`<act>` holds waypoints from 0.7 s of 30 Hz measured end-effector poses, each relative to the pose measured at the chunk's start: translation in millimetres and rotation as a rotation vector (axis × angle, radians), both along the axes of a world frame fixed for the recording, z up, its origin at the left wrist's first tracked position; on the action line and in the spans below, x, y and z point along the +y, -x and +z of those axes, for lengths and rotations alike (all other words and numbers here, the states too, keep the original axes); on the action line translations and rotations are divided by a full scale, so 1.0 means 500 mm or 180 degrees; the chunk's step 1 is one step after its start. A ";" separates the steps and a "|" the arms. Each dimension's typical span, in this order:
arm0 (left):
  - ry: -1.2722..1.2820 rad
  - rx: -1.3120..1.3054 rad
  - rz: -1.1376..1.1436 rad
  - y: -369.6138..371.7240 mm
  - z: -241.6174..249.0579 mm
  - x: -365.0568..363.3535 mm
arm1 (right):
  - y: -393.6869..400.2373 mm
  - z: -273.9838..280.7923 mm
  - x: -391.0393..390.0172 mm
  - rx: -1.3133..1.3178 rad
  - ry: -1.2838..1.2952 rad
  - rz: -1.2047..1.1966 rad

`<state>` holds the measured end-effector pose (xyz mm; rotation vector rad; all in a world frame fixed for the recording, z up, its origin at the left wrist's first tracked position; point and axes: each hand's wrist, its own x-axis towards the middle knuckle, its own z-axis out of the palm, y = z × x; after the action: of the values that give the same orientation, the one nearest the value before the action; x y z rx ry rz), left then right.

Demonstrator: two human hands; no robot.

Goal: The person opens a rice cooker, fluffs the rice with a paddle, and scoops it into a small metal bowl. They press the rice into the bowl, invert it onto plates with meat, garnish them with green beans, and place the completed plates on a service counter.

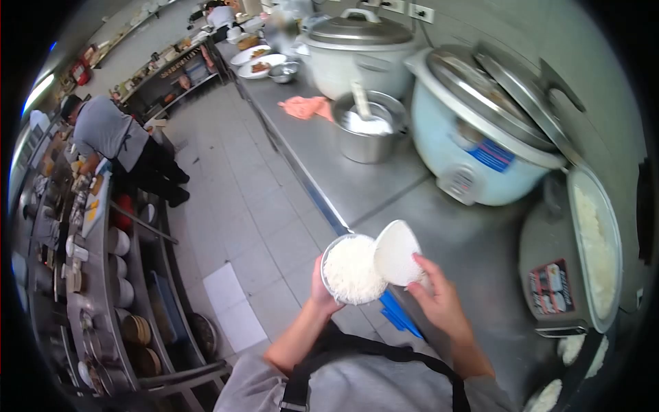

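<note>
My left hand point(325, 291) grips a round metal bowl point(325, 283) from its left side. White rice point(352, 268) fills it to about the rim. In my right hand point(436, 296), between thumb and fingers, is a small white bowl point(398, 253), tilted on its side. Its edge overlaps the right side of the rice. Both hands are in front of my body, by the edge of the steel counter point(458, 237).
An open rice container point(596, 247) stands at the right. Behind it are a blue rice cooker point(446, 130), a white cooker point(357, 62), a metal pot point(367, 147) with a white-handled utensil and an orange cloth point(305, 107). A person point(113, 130) bends over the left counter.
</note>
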<state>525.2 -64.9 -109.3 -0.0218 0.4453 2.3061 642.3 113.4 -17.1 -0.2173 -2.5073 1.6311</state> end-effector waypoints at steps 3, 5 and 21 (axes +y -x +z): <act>0.0068 -0.0152 0.0411 0.100 -0.017 -0.152 | 0.140 -0.059 -0.058 0.0462 0.0167 -0.0272; -0.0099 0.0075 0.0518 0.167 -0.011 -0.242 | 0.218 -0.076 -0.094 0.0339 0.0522 -0.0264; -0.0118 0.0021 0.0736 0.905 0.039 -0.472 | 0.948 -0.148 -0.259 -0.0239 0.2045 -0.0546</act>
<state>72.4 -301.1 -90.0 -0.0498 0.4221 2.5418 168.4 -16.2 -91.1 -0.5477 -1.8566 2.3217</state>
